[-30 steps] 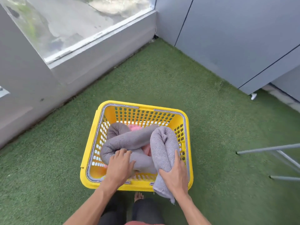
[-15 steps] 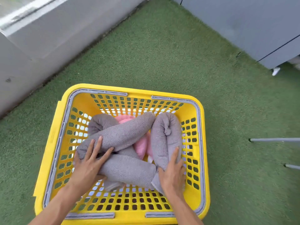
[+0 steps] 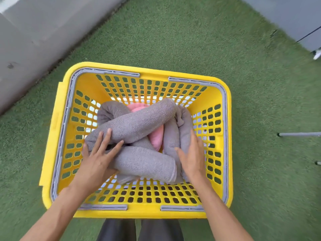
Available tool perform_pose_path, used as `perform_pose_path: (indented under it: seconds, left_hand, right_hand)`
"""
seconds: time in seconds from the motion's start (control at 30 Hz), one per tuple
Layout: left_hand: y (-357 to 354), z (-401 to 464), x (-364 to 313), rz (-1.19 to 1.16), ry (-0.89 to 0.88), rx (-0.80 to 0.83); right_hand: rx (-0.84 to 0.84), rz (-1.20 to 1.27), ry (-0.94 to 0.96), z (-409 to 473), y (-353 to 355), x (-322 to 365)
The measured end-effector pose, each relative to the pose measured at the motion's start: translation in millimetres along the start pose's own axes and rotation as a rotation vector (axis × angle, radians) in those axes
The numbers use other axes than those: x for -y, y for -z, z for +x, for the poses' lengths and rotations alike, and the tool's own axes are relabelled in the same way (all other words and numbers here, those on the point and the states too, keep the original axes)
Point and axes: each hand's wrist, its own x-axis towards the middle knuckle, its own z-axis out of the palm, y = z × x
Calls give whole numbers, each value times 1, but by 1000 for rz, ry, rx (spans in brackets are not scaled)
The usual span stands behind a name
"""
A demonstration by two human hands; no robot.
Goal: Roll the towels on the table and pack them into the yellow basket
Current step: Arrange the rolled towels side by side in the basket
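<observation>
Writing cannot be seen anywhere. Grey rolled towels are being pressed into the yellow basket: the left hand, fingers spread flat, on a diagonal roll; the right hand, also flat, against a roll running front-to-back. Green artificial turf is being stood on.

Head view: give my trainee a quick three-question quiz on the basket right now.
1. True or false: the pink towel lies on top of the grey rolls.
2. The right hand rests on: A) the basket rim, B) a grey roll, C) the grass.
3. The left hand lies ___ on the towels.

Key: 1 false; 2 B; 3 flat.
</observation>
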Motion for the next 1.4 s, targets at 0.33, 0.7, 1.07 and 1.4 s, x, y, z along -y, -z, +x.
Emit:
perform_pose_path:
  seconds: [0.33,0.7,1.07,1.4]
  left_hand:
    - [-9,-6,-62,-1456,1256,-192]
    - [23,10,-90,-1184,916,-480]
    - [-10,135,-165,-888,353,-7]
    - [-12,34,-80,-601,623,-452]
  right_hand:
    - [222,-654,656,55,-14,114]
    - [84,-345,303,-15,18,65]
    - [111,-459,-69,-15,41,1]
    - [-9,-224,217,-28,22,39]
